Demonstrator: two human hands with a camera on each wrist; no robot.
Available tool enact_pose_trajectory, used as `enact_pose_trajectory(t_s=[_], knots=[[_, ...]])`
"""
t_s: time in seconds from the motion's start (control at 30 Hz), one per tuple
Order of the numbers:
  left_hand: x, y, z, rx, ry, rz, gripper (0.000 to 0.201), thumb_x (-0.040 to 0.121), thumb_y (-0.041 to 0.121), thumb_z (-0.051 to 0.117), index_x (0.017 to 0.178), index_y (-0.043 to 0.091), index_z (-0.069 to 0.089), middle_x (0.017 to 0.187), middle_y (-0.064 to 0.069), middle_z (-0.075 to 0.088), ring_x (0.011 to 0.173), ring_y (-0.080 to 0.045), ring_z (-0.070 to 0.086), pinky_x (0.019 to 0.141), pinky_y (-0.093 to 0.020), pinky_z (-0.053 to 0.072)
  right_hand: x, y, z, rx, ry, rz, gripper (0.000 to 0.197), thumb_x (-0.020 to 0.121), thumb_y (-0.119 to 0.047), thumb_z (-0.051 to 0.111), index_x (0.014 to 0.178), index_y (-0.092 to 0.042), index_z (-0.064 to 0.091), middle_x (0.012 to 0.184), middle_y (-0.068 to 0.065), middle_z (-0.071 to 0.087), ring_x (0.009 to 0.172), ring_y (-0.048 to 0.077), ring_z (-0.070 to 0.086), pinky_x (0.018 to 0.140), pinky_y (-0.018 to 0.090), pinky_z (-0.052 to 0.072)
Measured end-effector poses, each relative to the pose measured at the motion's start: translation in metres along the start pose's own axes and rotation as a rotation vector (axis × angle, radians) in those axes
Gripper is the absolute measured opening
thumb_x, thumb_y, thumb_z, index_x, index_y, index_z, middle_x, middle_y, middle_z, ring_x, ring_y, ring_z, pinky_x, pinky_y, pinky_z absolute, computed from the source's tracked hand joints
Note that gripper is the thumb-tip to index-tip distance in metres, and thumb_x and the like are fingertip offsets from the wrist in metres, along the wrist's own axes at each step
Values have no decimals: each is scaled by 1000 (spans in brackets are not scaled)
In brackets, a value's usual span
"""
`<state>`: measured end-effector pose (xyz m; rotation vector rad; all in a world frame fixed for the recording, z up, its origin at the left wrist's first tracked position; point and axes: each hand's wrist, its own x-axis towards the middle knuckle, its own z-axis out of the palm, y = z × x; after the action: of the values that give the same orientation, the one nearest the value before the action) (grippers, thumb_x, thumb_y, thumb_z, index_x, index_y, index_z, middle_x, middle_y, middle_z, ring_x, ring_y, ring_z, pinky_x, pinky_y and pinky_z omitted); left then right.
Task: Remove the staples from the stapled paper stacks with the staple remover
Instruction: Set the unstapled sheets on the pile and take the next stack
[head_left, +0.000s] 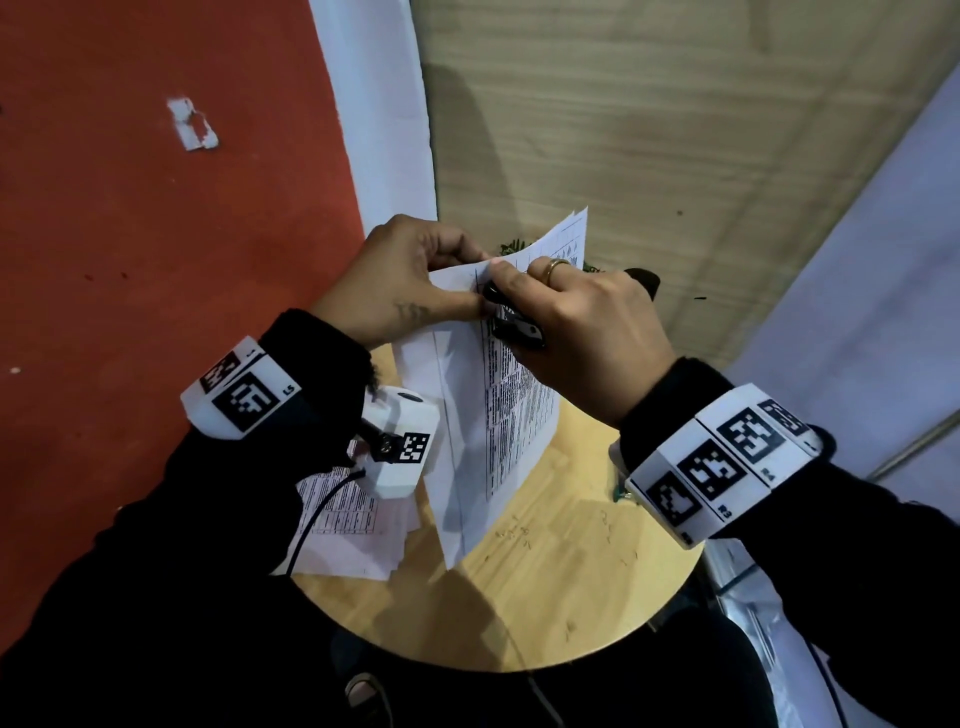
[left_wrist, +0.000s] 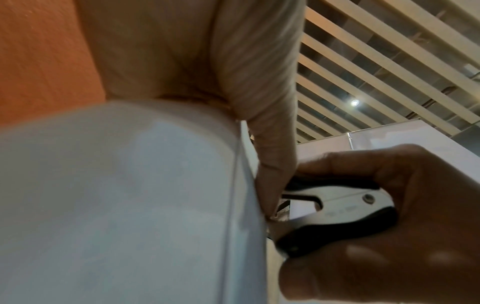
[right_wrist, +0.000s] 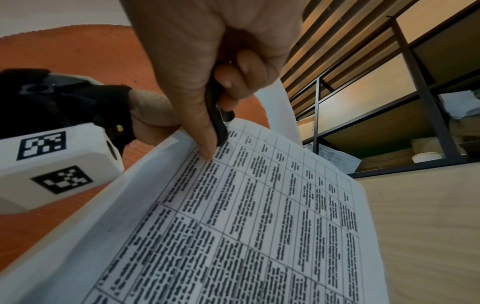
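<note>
A printed paper stack with table text is held up in the air over a round wooden table. My left hand pinches its top corner between thumb and fingers. My right hand grips a black and metal staple remover, its claws set against that same corner. In the left wrist view the staple remover bites at the paper edge beside my left thumb. In the right wrist view the remover touches the sheet near its top edge.
More printed sheets lie on the table's left side, partly under my left sleeve. Small pulled staples are scattered on the wood. A red floor lies left, a pale wall panel behind. Dark shelves stand at right.
</note>
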<state>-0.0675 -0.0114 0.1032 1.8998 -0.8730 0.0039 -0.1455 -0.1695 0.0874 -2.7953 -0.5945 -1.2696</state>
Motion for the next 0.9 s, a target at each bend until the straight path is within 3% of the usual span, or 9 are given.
enact_pose_trajectory(t_s=[0.17,0.37,0.43,0.53,0.63,0.77,0.9], knots=[[-1,1,2,-29,-13,-3,20,61,22,75,80,16,70,74,11,71,74,0,63,80,-31,52,1,-1,0,-12,33,-9,43,58,-12,83,98,-5,70,69,9,64,42,32,57,37,25,39],[-3,4,0,-78,-30,-11,35,55,35,74,81,11,69,78,-2,71,72,-4,61,74,-29,50,1,-1,-1,7,41,-43,34,62,-15,73,95,-5,70,68,9,64,41,32,56,37,25,39],[-3,4,0,-102,-40,-21,35,54,31,77,80,10,68,77,0,70,71,-4,61,73,-25,50,1,0,-2,23,38,-47,35,63,-19,68,94,-5,70,68,9,64,40,32,56,37,26,41],[-3,4,-1,-139,-60,-47,27,58,12,81,81,7,67,73,7,69,72,-3,60,73,-20,49,1,0,-2,63,36,-65,34,62,-18,68,93,-4,70,67,9,64,40,32,56,36,29,44],[-5,5,-1,-172,-86,-56,25,63,-2,80,83,6,68,71,10,70,72,-2,61,73,-16,50,0,3,-2,96,16,-72,28,71,-22,57,89,-4,69,66,8,63,41,32,56,36,28,44],[-5,6,-1,-214,-111,-66,30,59,6,77,87,5,67,71,11,72,70,-1,63,71,-15,52,-3,3,1,118,-6,-60,33,73,-28,47,83,-6,69,64,7,63,43,31,57,38,27,42],[-5,8,-2,-226,-111,-79,22,62,5,75,82,11,67,66,12,71,65,2,62,66,-13,51,-4,6,-1,198,53,-17,26,72,-23,64,91,-7,71,70,8,66,52,32,63,42,35,50]])
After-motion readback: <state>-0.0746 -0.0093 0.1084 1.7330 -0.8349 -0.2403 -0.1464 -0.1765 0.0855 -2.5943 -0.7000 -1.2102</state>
